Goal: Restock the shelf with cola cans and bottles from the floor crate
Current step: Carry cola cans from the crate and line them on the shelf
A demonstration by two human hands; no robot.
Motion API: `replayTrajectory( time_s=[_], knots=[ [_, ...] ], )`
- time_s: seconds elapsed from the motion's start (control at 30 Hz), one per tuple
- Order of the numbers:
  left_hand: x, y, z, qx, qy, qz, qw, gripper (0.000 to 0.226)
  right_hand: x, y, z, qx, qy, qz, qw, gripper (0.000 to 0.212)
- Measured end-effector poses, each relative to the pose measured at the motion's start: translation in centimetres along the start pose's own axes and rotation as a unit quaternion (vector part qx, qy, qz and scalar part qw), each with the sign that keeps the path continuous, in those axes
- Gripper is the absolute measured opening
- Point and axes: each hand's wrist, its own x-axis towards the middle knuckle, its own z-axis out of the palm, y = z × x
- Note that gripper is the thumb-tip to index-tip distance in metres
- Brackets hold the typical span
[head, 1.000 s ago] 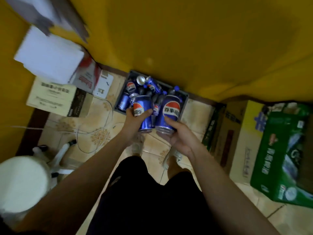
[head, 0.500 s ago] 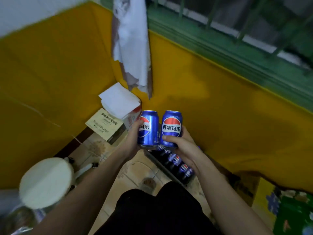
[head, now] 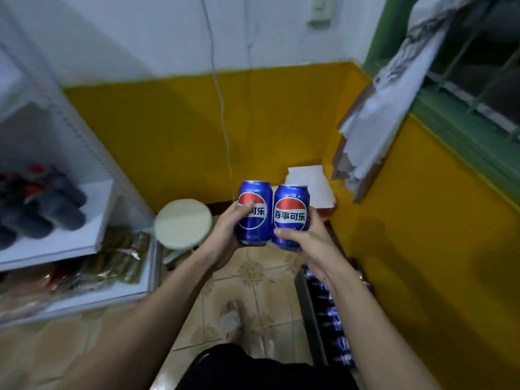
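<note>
Two blue cola cans stand upright side by side in front of me, touching. My left hand (head: 225, 232) grips the left can (head: 254, 212) from its left side. My right hand (head: 305, 240) grips the right can (head: 291, 216) from below and the right. The dark floor crate (head: 309, 311) lies low on the right under my right forearm, with several blue cans and bottles (head: 337, 327) in it. The white shelf (head: 92, 220) stands at the left, holding dark bottles (head: 36, 209) on its upper board.
A round white stool (head: 183, 223) stands on the tiled floor between the shelf and my hands. Snack packets (head: 118, 257) fill the lower shelf board. White boxes (head: 309, 184) sit in the yellow corner. Torn paper (head: 388, 97) hangs from the green window frame. My foot (head: 233, 322) is below.
The view has swung left, from the crate and yellow wall to the shelf and stool. Both hands have lifted the two cans out of the crate and still hold them together.
</note>
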Motion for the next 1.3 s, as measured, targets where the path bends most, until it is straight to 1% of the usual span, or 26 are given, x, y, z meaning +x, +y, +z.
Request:
replayTrajectory(
  time_s=[0.13,0.27,0.4,0.53,0.67,0.77,0.83,0.97,1.07,1.17,1.2,1.3],
  knots=[
    [-4.8,1.1,-5.0,-0.011,0.078,0.037,0.996,0.059,-0.4,0.2,6.0,-0.014,-0.088,0.003,0.996,0.073],
    [-10.2,1.8,-9.5,-0.029,0.149,0.079,0.985,0.056,-1.1,1.1,12.4,-0.029,-0.171,0.01,0.985,0.079],
    [-15.7,2.0,-14.8,-0.058,0.228,0.102,0.967,0.058,-2.4,2.4,19.5,-0.047,-0.251,0.016,0.967,0.068],
    [-21.7,1.4,-21.0,-0.087,0.291,0.123,0.945,0.056,-3.9,5.0,27.9,-0.076,-0.313,0.022,0.946,0.067],
    [-29.1,0.4,-28.0,-0.113,0.355,0.134,0.918,0.056,-6.5,8.5,37.8,-0.097,-0.355,0.039,0.929,0.062],
    [-35.3,-0.3,-33.5,-0.133,0.405,0.149,0.892,0.055,-9.3,11.4,45.8,-0.124,-0.399,0.046,0.908,0.068],
    [-39.6,-0.8,-37.1,-0.149,0.438,0.158,0.872,0.056,-11.3,13.3,51.2,-0.147,-0.434,0.039,0.888,0.062],
    [-45.7,-0.5,-42.2,-0.15,0.489,0.171,0.842,0.059,-14.7,14.6,59.4,-0.168,-0.489,0.025,0.856,0.053],
    [-49.1,0.5,-46.0,-0.14,0.521,0.189,0.821,0.067,-16.1,14.9,65.3,-0.175,-0.529,0.014,0.83,0.056],
    [-50.9,2.1,-49.6,-0.137,0.544,0.209,0.801,0.058,-16.5,14.7,70.6,-0.163,-0.557,0.001,0.814,0.065],
    [-51.3,2.8,-50.8,-0.138,0.551,0.216,0.794,0.056,-16.5,14.6,72.2,-0.158,-0.563,-0.002,0.811,0.064],
    [-51.8,5.3,-54.7,-0.131,0.562,0.239,0.781,0.053,-15.6,14.0,77.1,-0.131,-0.576,0.001,0.807,0.051]
  ],
)
